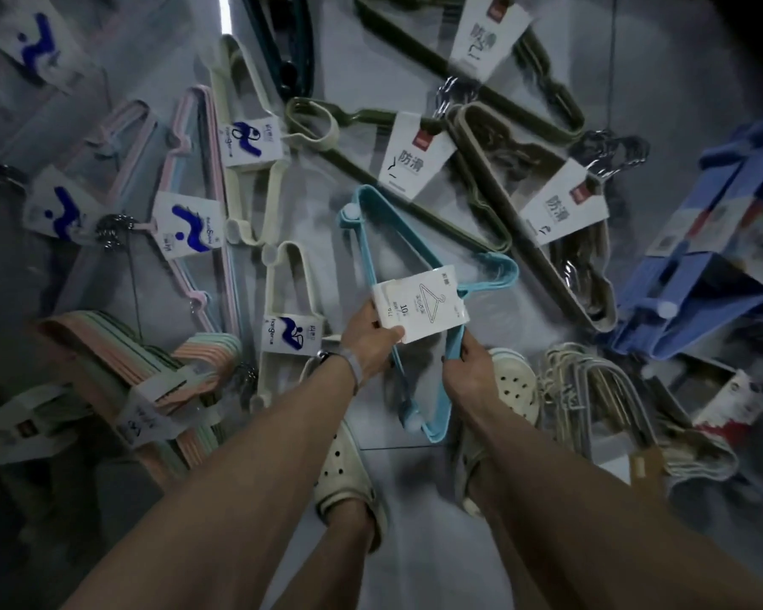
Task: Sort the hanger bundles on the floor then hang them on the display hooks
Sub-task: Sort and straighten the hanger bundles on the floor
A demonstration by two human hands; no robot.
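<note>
Our left hand (368, 345) pinches the white label (423, 303) of the light blue hanger bundle (498, 270), thumb on its face, fingers (390, 333) curled behind. Our right hand (463, 374) wraps round the bundle's bar just below the label. The bundle is held above the floor (415, 521), over our feet. An olive bundle (366, 116) lies beyond it and a cream bundle (294, 336) to its left.

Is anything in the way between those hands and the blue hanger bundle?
Nothing visible: the left hand pinches the paper label on the light blue hanger bundle, the right hand grips its bar. The display hooks are out of view.
</note>
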